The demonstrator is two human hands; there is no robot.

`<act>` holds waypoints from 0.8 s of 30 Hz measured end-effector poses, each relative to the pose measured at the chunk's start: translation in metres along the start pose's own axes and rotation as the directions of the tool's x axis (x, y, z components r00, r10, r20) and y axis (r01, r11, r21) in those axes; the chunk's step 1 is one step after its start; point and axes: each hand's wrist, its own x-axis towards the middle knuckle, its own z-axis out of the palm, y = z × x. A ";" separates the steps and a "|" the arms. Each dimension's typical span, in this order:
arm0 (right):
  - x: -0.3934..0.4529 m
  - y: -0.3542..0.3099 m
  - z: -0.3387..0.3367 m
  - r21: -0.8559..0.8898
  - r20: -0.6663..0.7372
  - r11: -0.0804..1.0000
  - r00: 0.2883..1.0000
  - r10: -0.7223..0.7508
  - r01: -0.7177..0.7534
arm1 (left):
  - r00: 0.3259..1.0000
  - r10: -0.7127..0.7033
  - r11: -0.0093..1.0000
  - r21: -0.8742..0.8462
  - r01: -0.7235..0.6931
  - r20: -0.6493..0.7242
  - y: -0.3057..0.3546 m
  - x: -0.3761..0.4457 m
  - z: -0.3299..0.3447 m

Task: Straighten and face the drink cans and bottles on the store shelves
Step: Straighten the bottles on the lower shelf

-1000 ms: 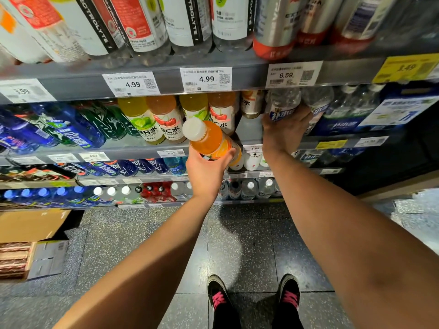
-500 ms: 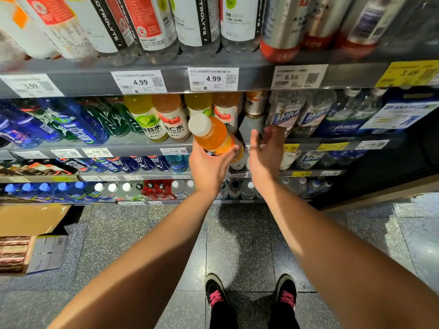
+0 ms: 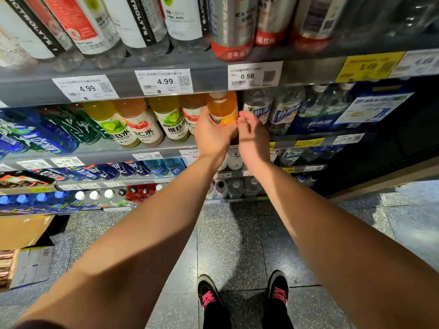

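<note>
The left hand (image 3: pixel 212 135) grips an orange bottle (image 3: pixel 222 109) around its lower body, thumb on the left side and fingers wrapped out of sight behind the label, holding it upright in the second shelf (image 3: pixel 152 151) row, its cap hidden under the shelf edge above. The bottle stands at the right end of a line of vitamin drinks, just beside a cherry-label bottle (image 3: pixel 192 115) (mostly hidden by the hand) and, further left, a lime-label bottle (image 3: pixel 171 121), another cherry-label one (image 3: pixel 140 123) and a second lime-label one (image 3: pixel 111 122). The right hand (image 3: pixel 253 135) hovers just right of the orange bottle with its fingers loosely curled and holding nothing; whether a fingertip touches the bottle cannot be told. To the right stand clear bottles with blue labels (image 3: pixel 283 110), and left of the vitamin drinks lie green bottles (image 3: pixel 78 125) and blue bottles (image 3: pixel 38 138). White price tags (image 3: pixel 164 81) reading 4.99 and 6.59 hang on the upper shelf edge, with a yellow tag (image 3: pixel 369 66) further right. Above them stand tall white-label bottles (image 3: pixel 133 22) and a silver and red bottle (image 3: pixel 231 27). Lower shelves hold more bottles seen from above. Below, black shoes with pink laces (image 3: pixel 207 293) stand on speckled floor tiles (image 3: pixel 237 245), and a cardboard box (image 3: pixel 23 231) sits at the left.
</note>
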 end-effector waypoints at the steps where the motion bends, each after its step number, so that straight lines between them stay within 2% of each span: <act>1: 0.002 -0.001 0.001 0.009 0.020 1.000 0.999 0.027 -0.028 | 1.000 -0.001 1.000 0.023 0.001 0.003 0.000 0.003 0.003; 6: 0.005 -0.003 0.007 0.038 0.079 0.991 0.989 0.122 -0.125 | 0.999 -0.047 0.989 0.139 0.046 -0.001 -0.008 0.009 0.013; 14: 0.005 -0.008 0.010 -0.041 0.013 0.989 0.990 0.142 -0.141 | 0.995 -0.086 0.994 -0.061 0.089 0.050 -0.012 0.003 0.012; 18: -0.002 -0.009 0.008 -0.139 0.000 0.988 0.998 0.063 -0.062 | 0.982 -0.139 0.984 -0.095 0.152 0.126 -0.019 0.004 0.000; 24: -0.035 -0.021 0.013 -0.054 -0.043 0.996 0.997 0.065 -0.068 | 0.971 -0.148 0.987 -0.028 0.156 0.190 -0.033 -0.013 -0.039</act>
